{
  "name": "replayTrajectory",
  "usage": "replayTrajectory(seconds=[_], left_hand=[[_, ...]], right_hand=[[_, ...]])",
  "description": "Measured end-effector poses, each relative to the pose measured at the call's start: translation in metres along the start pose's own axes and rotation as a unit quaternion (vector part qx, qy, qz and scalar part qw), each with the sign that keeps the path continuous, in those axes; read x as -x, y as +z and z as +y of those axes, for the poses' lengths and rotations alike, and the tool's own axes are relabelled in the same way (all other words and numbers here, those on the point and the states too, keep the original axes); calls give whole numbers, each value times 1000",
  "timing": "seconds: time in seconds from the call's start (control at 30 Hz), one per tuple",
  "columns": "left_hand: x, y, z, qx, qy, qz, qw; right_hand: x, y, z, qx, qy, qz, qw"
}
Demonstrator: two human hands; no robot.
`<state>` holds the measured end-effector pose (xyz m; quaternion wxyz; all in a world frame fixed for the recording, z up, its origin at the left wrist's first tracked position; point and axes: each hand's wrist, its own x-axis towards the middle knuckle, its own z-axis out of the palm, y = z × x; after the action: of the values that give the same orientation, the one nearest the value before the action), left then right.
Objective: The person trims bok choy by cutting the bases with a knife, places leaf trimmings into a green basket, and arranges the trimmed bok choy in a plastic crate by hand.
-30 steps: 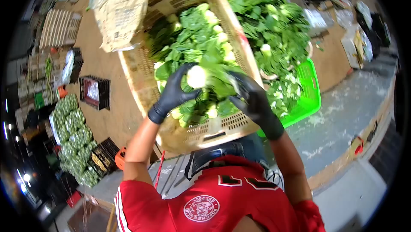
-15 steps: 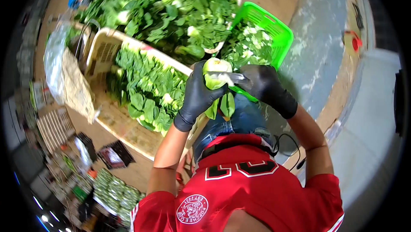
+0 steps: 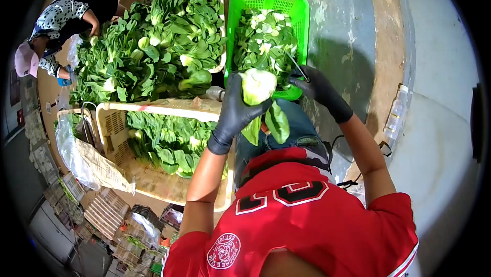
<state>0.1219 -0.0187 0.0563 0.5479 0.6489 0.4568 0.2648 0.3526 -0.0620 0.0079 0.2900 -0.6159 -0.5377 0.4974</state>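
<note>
My left hand (image 3: 235, 111), in a black glove, is wrapped round a head of bok choy (image 3: 258, 87), its pale base up and leaves hanging down. My right hand (image 3: 322, 92), also gloved in black, grips a knife (image 3: 298, 67). The blade slants up and left over the edge of a green basket (image 3: 303, 29), apart from the bok choy. Loose leaves and pale trimmings (image 3: 261, 47) lie in that basket. Left of my left hand, a beige crate (image 3: 163, 107) holds rows of bok choy (image 3: 174, 136).
A large heap of bok choy (image 3: 153, 52) rises beyond the beige crate. At the far left another person (image 3: 84, 14) bends over it, one hand on the greens. Plastic bottles (image 3: 396, 111) lie by the right wall. Slatted crates (image 3: 106, 213) stand at lower left.
The knife has moved away from the bok choy, rightward over the green basket. My left hand keeps its hold. The view has shifted, showing more of the other person.
</note>
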Motion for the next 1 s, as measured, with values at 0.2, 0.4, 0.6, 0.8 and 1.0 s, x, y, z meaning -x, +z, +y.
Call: replayTrajectory(seconds=[0.2, 0.4, 0.6, 0.8, 1.0], left_hand=[[-17, -6, 7, 10, -43, -78, 996], [-14, -28, -33, 279, -108, -185, 936], [-16, 6, -19, 170, -63, -27, 983], [-17, 12, -74, 270, -70, -155, 948], [0, 33, -162, 173, -57, -46, 982]], right_hand=[[-18, -5, -55, -16, -159, -74, 984], [-48, -34, -27, -133, 104, -143, 975], [-33, 2, -25, -20, -21, -61, 998], [-22, -9, -17, -79, 76, -197, 974], [9, 22, -108, -331, 222, -210, 893]])
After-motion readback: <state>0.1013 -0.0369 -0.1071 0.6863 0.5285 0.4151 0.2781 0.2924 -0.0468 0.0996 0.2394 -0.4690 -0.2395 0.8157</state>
